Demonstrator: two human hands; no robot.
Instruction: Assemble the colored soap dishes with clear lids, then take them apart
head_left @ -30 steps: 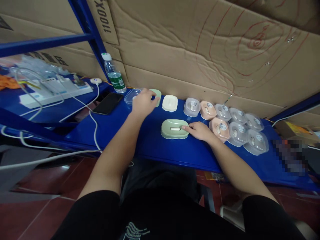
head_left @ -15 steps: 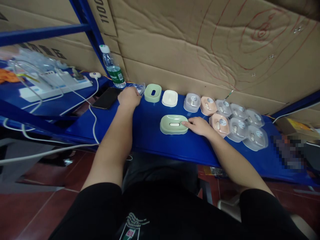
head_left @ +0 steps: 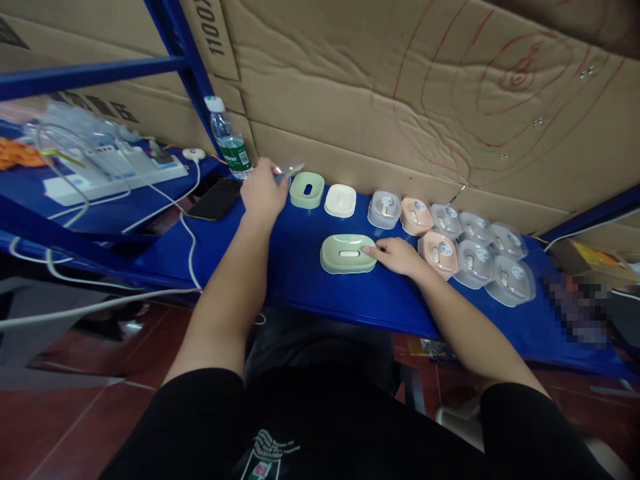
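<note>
A clear plastic piece (head_left: 291, 171) is pinched in my left hand (head_left: 265, 192), tilted up beside a pale green dish with an oval hole (head_left: 307, 191). Close to me on the blue table lies a wider green oval dish (head_left: 349, 243) with a small white bar (head_left: 349, 253) in its middle. My right hand (head_left: 397, 256) grips the right end of that dish between thumb and fingers. A cream dish (head_left: 341, 201) stands right of the holed one. Further right are several lidded boxes, some grey (head_left: 385, 209), others peach (head_left: 438, 253).
A water bottle (head_left: 233, 150) and a black phone (head_left: 215, 199) are at the left of the blue table (head_left: 300, 287). Beyond them lie a power strip (head_left: 115, 180) and white cables. Cardboard (head_left: 340, 87) walls the back. Blue shelf posts frame both sides.
My left hand has lifted the clear plastic piece off the table and tilted it. My right hand stays at the green oval dish. The view has shifted slightly.
</note>
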